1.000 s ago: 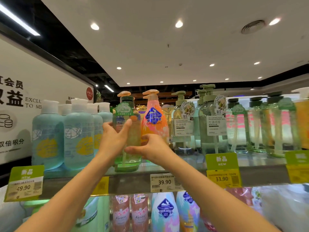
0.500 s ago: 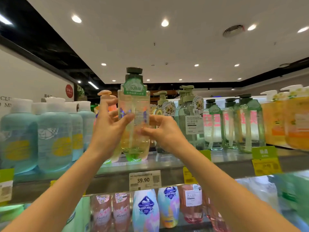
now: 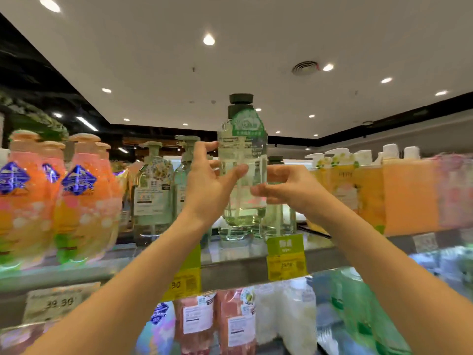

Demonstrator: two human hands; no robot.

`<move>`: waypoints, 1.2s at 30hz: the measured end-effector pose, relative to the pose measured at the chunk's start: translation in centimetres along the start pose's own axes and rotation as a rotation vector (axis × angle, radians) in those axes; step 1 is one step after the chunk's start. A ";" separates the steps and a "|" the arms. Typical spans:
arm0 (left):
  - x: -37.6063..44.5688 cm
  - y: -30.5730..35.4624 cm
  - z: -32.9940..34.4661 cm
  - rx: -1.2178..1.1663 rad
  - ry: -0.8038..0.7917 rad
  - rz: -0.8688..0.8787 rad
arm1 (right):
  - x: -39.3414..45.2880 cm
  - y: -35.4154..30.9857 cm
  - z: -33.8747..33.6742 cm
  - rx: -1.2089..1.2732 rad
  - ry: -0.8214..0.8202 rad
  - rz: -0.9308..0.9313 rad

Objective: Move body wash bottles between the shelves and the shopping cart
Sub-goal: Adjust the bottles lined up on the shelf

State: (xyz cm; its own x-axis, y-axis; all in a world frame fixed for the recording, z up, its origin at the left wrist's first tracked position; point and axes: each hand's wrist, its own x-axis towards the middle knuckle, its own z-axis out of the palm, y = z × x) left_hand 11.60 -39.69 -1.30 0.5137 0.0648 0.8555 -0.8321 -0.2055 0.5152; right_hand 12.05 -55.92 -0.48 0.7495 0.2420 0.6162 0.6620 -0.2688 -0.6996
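both hands, left hand (image 3: 207,190) and right hand (image 3: 286,187), grip the clear green body wash bottle (image 3: 242,160) above the shelf (image 3: 230,271); next it likely needs setting down upright.

Both arms raised, hands (image 3: 252,187) gripping, fingers curled

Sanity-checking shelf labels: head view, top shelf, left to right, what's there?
orange pump bottles → pale green pump bottles → left hand → clear green bottle, held up by both hands → right hand → orange-yellow boxed packs.
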 end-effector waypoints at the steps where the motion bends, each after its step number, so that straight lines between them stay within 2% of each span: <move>1: 0.1 -0.8 0.6 0.017 0.001 -0.013 | 0.2 1.0 -0.2 0.000 0.000 0.024; 11: -1.9 -6.9 1.7 0.124 0.044 -0.253 | 2.1 8.0 2.7 -0.085 -0.052 0.203; 21: -0.9 -8.5 3.2 0.224 -0.029 -0.265 | 2.1 8.5 2.0 -0.064 -0.013 0.260; 27: -0.6 -8.7 3.4 0.327 -0.130 -0.354 | 3.3 8.1 2.1 -0.326 0.090 0.230; 30: -0.4 -8.8 4.0 0.329 -0.125 -0.378 | 3.9 8.6 2.3 -0.426 0.129 0.240; 36: 0.0 -8.9 5.0 0.349 -0.119 -0.390 | 4.6 9.6 2.0 -0.433 0.151 0.246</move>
State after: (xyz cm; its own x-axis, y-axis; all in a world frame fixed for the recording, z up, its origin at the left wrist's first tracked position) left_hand 20.03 -42.75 -6.18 0.8078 0.0945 0.5819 -0.4660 -0.5022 0.7285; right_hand 21.85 -55.49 -5.03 0.8542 -0.0058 0.5200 0.3829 -0.6696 -0.6364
